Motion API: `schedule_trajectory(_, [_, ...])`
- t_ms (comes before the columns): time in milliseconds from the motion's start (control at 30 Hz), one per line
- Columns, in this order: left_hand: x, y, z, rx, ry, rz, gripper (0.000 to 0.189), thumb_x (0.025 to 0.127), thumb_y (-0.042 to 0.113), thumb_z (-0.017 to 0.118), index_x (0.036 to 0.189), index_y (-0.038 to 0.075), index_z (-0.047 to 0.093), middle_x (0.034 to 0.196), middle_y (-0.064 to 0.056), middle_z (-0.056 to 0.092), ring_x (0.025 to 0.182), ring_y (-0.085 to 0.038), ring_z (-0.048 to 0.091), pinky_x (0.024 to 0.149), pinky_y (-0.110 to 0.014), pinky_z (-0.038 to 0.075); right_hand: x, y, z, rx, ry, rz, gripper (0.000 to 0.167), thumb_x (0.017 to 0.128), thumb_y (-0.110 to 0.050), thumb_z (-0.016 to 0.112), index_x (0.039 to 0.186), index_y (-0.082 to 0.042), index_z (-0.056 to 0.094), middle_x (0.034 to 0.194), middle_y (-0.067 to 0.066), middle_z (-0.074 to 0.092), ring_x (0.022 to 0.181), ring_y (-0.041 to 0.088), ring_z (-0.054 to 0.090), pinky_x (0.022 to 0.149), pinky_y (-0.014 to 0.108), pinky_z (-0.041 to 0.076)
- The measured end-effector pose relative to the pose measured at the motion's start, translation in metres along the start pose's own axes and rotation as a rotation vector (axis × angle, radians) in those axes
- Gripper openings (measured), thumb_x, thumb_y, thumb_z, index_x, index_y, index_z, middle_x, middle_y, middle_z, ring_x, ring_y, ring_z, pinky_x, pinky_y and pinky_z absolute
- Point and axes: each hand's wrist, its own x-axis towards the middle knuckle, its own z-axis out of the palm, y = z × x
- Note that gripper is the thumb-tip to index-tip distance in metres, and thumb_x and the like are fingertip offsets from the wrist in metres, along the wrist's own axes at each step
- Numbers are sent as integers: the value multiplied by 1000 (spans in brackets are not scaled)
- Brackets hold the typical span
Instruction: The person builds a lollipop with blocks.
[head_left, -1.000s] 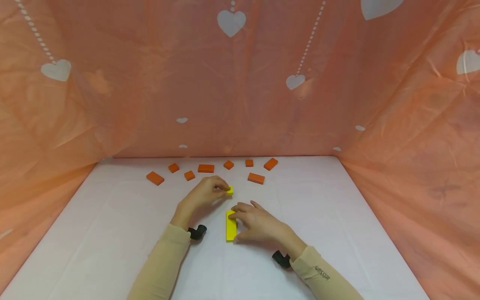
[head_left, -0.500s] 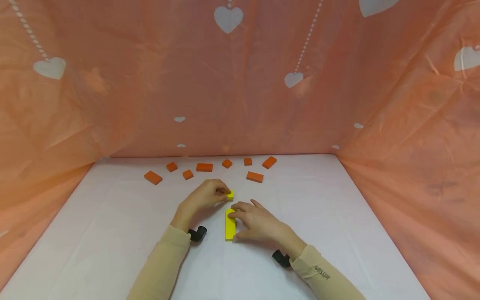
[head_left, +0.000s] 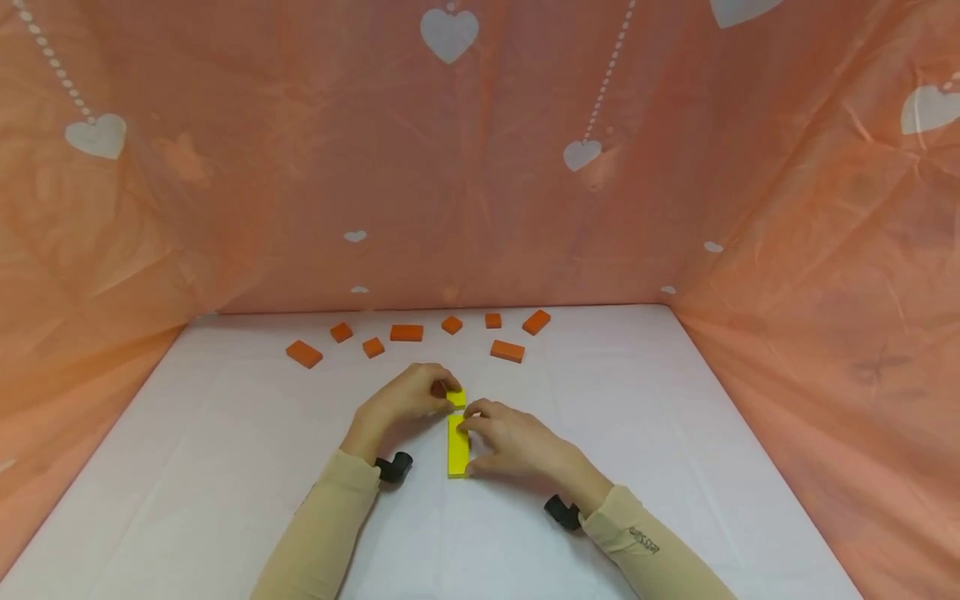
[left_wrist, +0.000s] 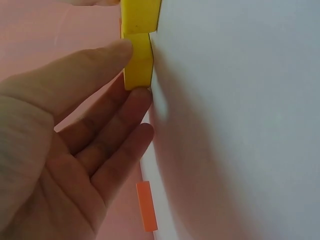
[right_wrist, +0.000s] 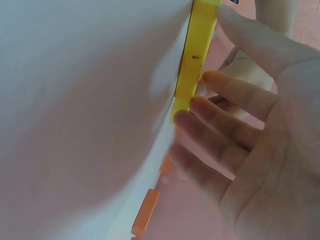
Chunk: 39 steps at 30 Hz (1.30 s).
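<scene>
My left hand [head_left: 405, 396] pinches a small yellow block [head_left: 457, 400] between thumb and fingers, just beyond the far end of a long yellow block [head_left: 457, 454]. In the left wrist view the thumb lies on the small block's side, and its end meets the long block [left_wrist: 141, 15]. The long block lies flat on the white table, pointing away from me. From the right, my right hand [head_left: 517, 442] holds it, with the thumb by the near end and fingers at the far part. Dark marks show on the long block [right_wrist: 195, 60] in the right wrist view.
Several orange blocks lie scattered along the back of the white table [head_left: 637, 417], among them an oblong one [head_left: 407, 333] and a small square one [head_left: 492, 321]. A pink curtain [head_left: 465, 192] with white hearts encloses the back and sides. Black wrist cameras [head_left: 562, 512] sit on both wrists.
My left hand has drawn the small yellow block towards me, narrowing the gap to the long yellow block. The right hand has stayed at the long block. The head view has shifted slightly.
</scene>
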Motion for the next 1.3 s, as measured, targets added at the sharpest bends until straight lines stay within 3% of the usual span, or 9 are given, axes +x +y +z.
schedule_trajectory(200, [-2, -1, -1, -12, -8, -5, 22, 93, 8, 77, 115, 10, 78, 105, 2, 73, 90, -14, 63, 87, -33, 56, 1, 1, 2, -9, 2, 4, 54, 87, -42, 84, 132, -15, 71, 141, 3, 58, 125, 21, 60, 101, 39, 55])
schedule_trajectory(467, [-2, -1, -3, 7, -6, 59, 17, 96, 6, 73, 112, 9, 79, 103, 1, 73, 91, -12, 66, 88, -34, 58, 0, -1, 0, -27, 5, 14, 54, 87, -43, 84, 132, -15, 72, 138, 0, 59, 123, 19, 58, 102, 37, 54])
schedule_trajectory(800, [-3, -1, -2, -34, -32, 1, 19, 95, 6, 74, 112, 11, 79, 107, 2, 75, 97, -16, 66, 94, -39, 56, 0, -2, -1, -21, 3, 8, 55, 87, -43, 85, 132, -15, 72, 138, 1, 59, 123, 19, 59, 101, 36, 54])
schedule_trajectory(1300, [-4, 2, -3, -47, -63, -3, 19, 95, 6, 75, 112, 13, 80, 108, 3, 75, 97, -16, 65, 93, -38, 56, 0, 0, 1, -38, 7, -1, 55, 87, -44, 85, 132, -15, 72, 137, 1, 60, 120, 19, 59, 99, 35, 55])
